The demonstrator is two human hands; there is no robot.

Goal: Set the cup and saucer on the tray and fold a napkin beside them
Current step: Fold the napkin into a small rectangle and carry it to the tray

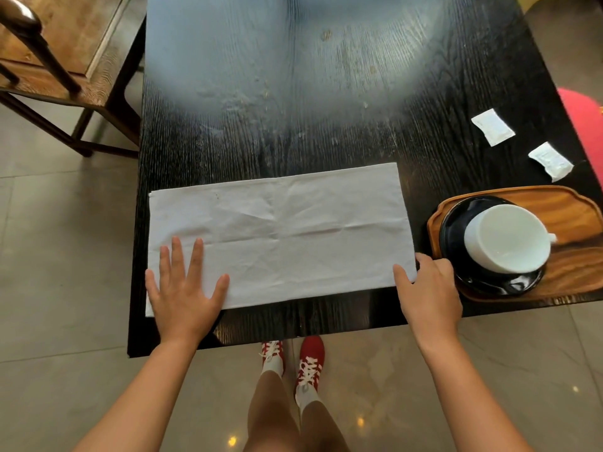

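A white cloth napkin [277, 230] lies on the black table as a long rectangle, folded once, with creases across it. My left hand [184, 288] rests flat on its near left corner, fingers spread. My right hand [427, 288] pinches the napkin's near right corner, thumb on top and fingers curled at the edge. To the right, a white cup [507, 238] stands on a black saucer [473, 275], and both sit on the wooden tray [574, 265].
Two small white sachets [492, 127] [551, 161] lie on the black table [326, 132] behind the tray. A wooden chair [55, 70] stands at the left of the table. A red seat [584, 125] shows at the right edge. The table's near edge runs just under my wrists.
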